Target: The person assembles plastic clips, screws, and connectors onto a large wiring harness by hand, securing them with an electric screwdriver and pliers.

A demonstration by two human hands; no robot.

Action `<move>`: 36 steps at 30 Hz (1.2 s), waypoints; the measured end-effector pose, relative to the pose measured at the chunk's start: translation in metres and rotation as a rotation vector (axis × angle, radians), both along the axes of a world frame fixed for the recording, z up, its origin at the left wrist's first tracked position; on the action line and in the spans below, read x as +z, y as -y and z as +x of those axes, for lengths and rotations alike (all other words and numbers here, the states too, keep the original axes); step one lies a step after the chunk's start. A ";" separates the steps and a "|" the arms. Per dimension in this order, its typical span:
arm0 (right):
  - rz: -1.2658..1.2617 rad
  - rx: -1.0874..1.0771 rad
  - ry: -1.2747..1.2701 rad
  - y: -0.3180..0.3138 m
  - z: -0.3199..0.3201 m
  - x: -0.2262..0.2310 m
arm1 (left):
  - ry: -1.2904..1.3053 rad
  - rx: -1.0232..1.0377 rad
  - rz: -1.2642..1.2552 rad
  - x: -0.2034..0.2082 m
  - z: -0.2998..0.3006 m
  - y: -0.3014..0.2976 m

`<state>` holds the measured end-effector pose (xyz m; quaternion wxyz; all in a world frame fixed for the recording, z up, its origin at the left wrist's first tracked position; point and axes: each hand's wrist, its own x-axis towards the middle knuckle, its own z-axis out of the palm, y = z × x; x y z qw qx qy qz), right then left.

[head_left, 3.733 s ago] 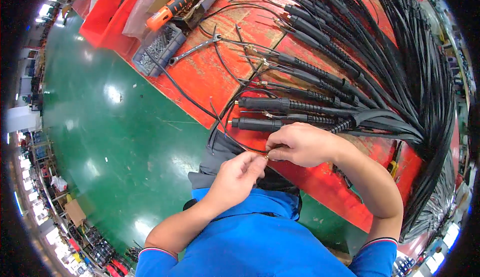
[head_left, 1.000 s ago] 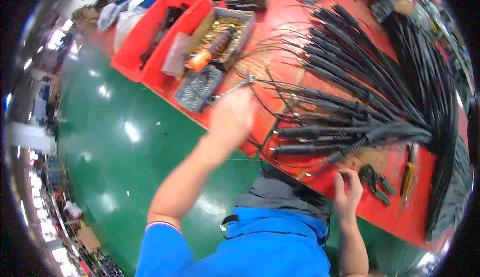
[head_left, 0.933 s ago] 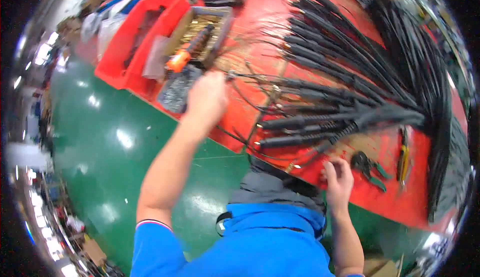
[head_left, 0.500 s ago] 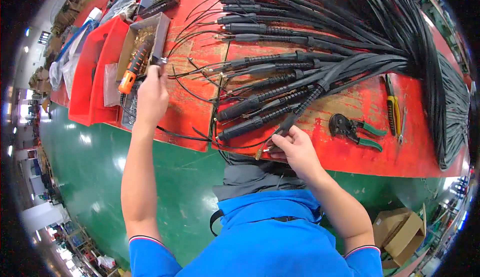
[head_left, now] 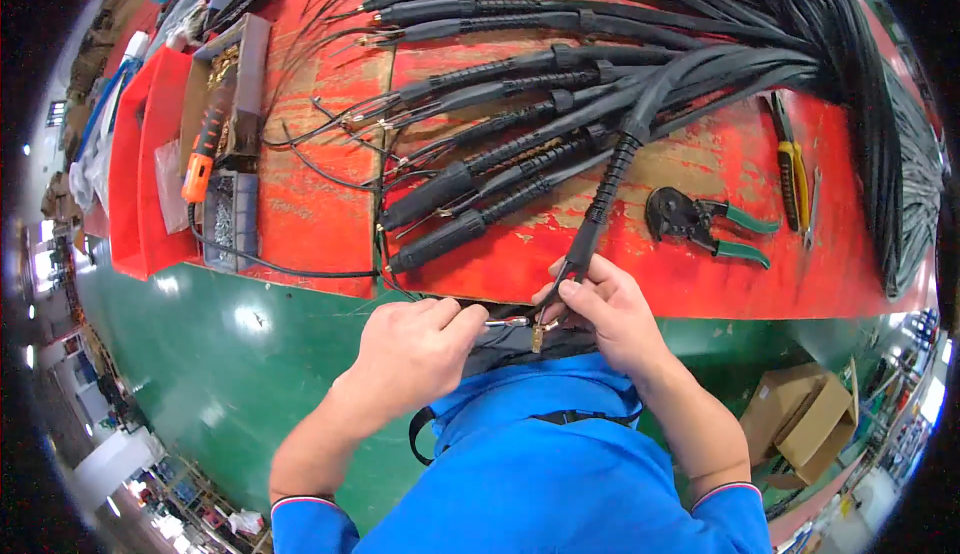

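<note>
Near the table's front edge, my right hand [head_left: 612,316] is closed round the end of a black cable [head_left: 602,204] with a ribbed sleeve. Small brass-coloured metal ends [head_left: 538,338] stick out below its fingers. My left hand [head_left: 420,346] is closed in a pinch just left of it. A slim silver piece [head_left: 506,322] points from its fingertips towards the cable end; the rest of it is hidden in the hand. More black cables [head_left: 455,239] with ribbed sleeves and bare wire ends lie side by side beyond my hands.
Cutters with green handles [head_left: 708,226] and yellow-and-black pliers [head_left: 792,179] lie on the red table [head_left: 310,234] at right. At left are an orange-handled tool [head_left: 200,169], a bin of brass parts [head_left: 245,94], a bin of small silver parts [head_left: 232,219] and a red bin [head_left: 140,174].
My left hand has come from the parts bins down and right to the cable end. My right hand still holds the cable, now a little lower and nearer to me.
</note>
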<state>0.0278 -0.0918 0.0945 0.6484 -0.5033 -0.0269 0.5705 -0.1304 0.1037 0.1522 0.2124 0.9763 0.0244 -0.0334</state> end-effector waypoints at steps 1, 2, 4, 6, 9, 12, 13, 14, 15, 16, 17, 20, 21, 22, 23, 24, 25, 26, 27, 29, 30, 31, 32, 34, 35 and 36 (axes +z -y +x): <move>-0.002 -0.006 -0.002 0.002 0.002 0.000 | -0.002 -0.006 -0.002 -0.001 0.002 0.002; -0.024 0.007 0.002 0.003 0.004 0.000 | -0.019 -0.007 -0.024 -0.001 0.003 0.005; -0.043 0.024 0.005 0.004 0.006 0.001 | -0.037 -0.005 -0.044 -0.002 0.004 0.007; -0.046 0.016 0.000 0.003 0.006 0.003 | -0.020 -0.015 -0.038 -0.004 0.005 0.008; -0.047 0.016 -0.018 0.001 0.006 0.006 | -0.004 -0.017 -0.028 -0.006 0.003 0.008; -0.044 0.027 -0.035 0.000 0.007 0.008 | -0.006 -0.019 -0.043 -0.004 0.003 0.009; -0.045 0.026 -0.037 0.000 0.007 0.008 | -0.007 -0.019 -0.044 -0.003 0.004 0.009; -0.043 0.024 -0.049 0.000 0.007 0.009 | -0.006 -0.029 -0.045 -0.002 0.005 0.008; -0.042 0.021 -0.061 0.000 0.008 0.009 | -0.004 -0.039 -0.047 -0.002 0.006 0.008; -0.042 0.022 -0.062 0.000 0.008 0.010 | -0.005 -0.039 -0.046 -0.003 0.007 0.007; -0.039 0.028 -0.079 0.001 0.009 0.010 | 0.002 -0.051 -0.070 -0.005 0.007 0.007; -0.026 0.030 -0.094 0.000 0.009 0.013 | 0.030 -0.051 -0.136 -0.011 0.006 0.008; -0.015 0.027 -0.092 -0.001 0.009 0.013 | 0.052 -0.040 -0.178 -0.014 0.006 0.008; -0.016 0.027 -0.092 -0.001 0.009 0.012 | 0.052 -0.040 -0.179 -0.018 0.005 0.008; -0.002 0.021 -0.085 -0.001 0.009 0.010 | 0.044 -0.058 -0.172 -0.022 0.004 0.007; 0.011 0.015 -0.077 -0.001 0.009 0.008 | 0.037 -0.076 -0.165 -0.024 0.004 0.006; 0.010 0.015 -0.077 -0.001 0.009 0.007 | 0.037 -0.076 -0.166 -0.022 0.005 0.007; -0.005 0.017 -0.055 -0.001 0.010 0.005 | 0.050 -0.065 -0.176 -0.017 0.009 0.008; -0.021 0.019 -0.031 0.000 0.011 0.005 | 0.065 -0.054 -0.185 -0.014 0.012 0.010; -0.023 0.021 -0.043 0.000 0.011 0.009 | 0.064 -0.053 -0.171 -0.015 0.014 0.016; -0.025 0.021 -0.058 0.001 0.012 0.012 | 0.061 -0.053 -0.157 -0.015 0.014 0.019; -0.029 0.012 -0.035 0.001 0.011 0.013 | 0.082 -0.063 -0.161 -0.016 0.013 0.019; -0.006 0.015 -0.047 0.000 0.012 0.012 | 0.076 -0.060 -0.125 -0.018 0.014 0.021; 0.036 0.031 -0.069 -0.001 0.012 0.009 | 0.071 -0.050 -0.063 -0.012 0.019 0.022; 0.052 0.043 -0.081 -0.001 0.012 0.008 | 0.115 -0.029 -0.042 -0.013 0.021 0.023; 0.073 0.037 -0.086 -0.001 0.010 0.004 | 0.109 -0.041 -0.038 -0.014 0.022 0.023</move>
